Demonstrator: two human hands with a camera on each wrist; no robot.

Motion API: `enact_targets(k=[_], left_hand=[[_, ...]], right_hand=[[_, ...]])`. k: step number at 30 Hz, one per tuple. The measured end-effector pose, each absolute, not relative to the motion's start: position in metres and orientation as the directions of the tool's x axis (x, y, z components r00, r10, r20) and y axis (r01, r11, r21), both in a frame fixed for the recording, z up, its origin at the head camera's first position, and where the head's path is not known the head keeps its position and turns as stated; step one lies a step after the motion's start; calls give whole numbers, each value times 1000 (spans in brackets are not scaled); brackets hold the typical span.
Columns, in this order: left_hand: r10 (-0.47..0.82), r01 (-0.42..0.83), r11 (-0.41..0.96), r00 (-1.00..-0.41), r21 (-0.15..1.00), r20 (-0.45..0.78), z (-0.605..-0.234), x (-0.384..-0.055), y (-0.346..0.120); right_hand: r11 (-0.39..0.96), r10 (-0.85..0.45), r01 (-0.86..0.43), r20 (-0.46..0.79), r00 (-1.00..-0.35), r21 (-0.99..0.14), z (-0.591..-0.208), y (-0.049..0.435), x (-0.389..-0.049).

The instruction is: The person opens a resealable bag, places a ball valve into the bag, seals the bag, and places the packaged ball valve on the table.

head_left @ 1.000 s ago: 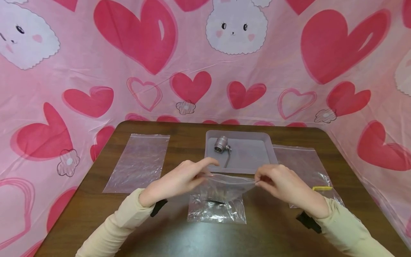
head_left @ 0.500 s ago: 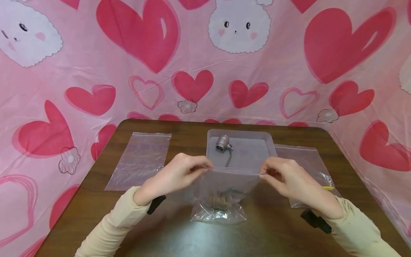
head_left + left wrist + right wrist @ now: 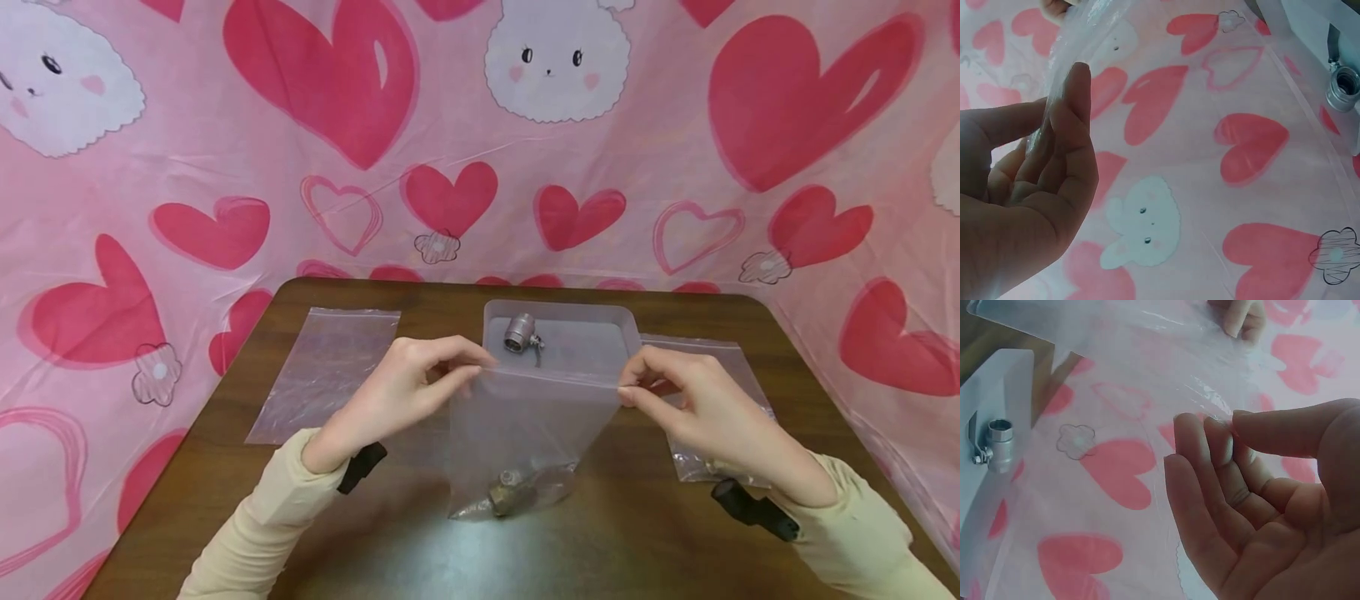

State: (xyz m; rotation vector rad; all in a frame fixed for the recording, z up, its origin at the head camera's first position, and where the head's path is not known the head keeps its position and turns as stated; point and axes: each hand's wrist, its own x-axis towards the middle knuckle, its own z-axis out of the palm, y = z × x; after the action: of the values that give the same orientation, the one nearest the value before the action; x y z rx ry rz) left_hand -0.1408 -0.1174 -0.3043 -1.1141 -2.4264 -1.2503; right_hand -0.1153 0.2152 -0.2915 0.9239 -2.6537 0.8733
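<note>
A clear zip bag [image 3: 536, 425] hangs upright between both hands in the head view, its zip edge stretched sideways. My left hand [image 3: 412, 387] pinches the top left corner between thumb and fingers. At the top right corner, my right hand [image 3: 693, 404] has its thumb and fingertips pinched on the plastic, as the right wrist view also shows. Low in the bag lies a brass-coloured metal fitting [image 3: 504, 493], blurred by the plastic. Behind the bag, a silver valve [image 3: 520, 333] with a lever handle rests in a shallow plastic tray [image 3: 592, 337].
A flat zip bag [image 3: 326, 375] lies on the brown table [image 3: 438, 333] at the left. Another zip bag [image 3: 712, 358] lies at the right, partly behind my right forearm, with something brass-coloured in it. A pink heart-patterned sheet [image 3: 450, 125] surrounds the table.
Both hands have raised the zip edge and drawn it taut. The bag now hangs upright, and the fitting has settled low in it. The left fingers have closed on the corner.
</note>
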Motion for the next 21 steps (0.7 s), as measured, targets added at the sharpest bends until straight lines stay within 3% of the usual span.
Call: enact_targets(k=[9,16,21], left_hand=[[449,596,373,-787,711,424,-304,-146,-127],[432,560,405,-814,723,389,-305,-147,-126],[425,579,459,-809,673,406,-307,-146,-123]], right_hand=[[587,-490,-637,406,-771,-500,-291,220,-117],[564,-449,-599,398,-800,-568,-292,221,-116],[557,-462,-637,439,-771,-533,-292,220,-115]])
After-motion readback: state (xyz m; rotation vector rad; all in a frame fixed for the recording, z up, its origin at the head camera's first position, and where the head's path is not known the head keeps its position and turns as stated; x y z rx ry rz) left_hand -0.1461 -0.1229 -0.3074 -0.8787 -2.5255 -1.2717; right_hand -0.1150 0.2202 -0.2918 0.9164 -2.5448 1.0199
